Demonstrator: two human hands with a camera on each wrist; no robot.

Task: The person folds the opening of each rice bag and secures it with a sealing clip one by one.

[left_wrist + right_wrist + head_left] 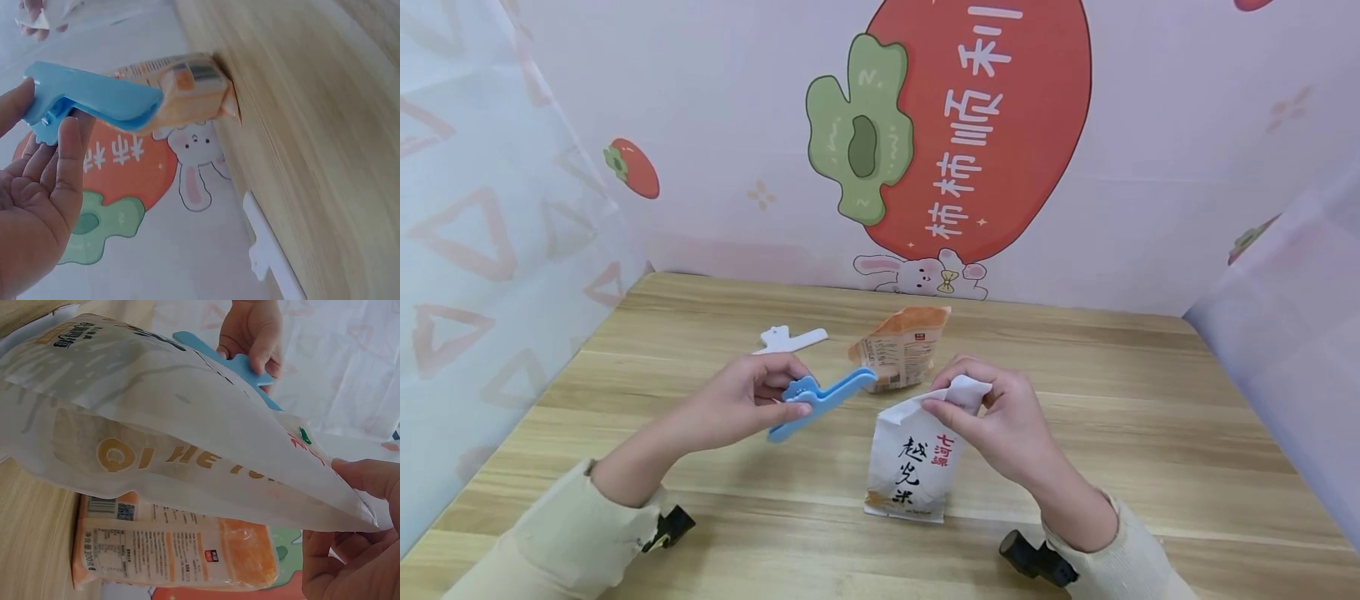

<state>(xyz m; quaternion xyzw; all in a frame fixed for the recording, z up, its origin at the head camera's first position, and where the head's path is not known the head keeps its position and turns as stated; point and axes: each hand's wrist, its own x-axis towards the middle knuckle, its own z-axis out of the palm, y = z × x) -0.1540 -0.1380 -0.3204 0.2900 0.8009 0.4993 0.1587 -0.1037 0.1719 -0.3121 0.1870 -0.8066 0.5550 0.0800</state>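
My left hand (751,403) pinches a light blue bag clip (823,403) between thumb and fingers, above the table. The same clip (87,94) shows from below in the left wrist view. On the right, my right hand (996,410) grips the folded top corner of a white rice bag (910,467) with dark and red lettering. The bag stands on the table, its top leaning toward the right hand. In the right wrist view, the thumb and fingers of that hand (362,544) pinch the edge of the bag (187,425). The clip and the bag are apart.
An orange and white package (901,350) stands behind the rice bag. A white bag clip (790,338) lies on the wooden table (1075,367), beyond the left hand. Printed cloth walls (737,208) rise at the back and both sides.
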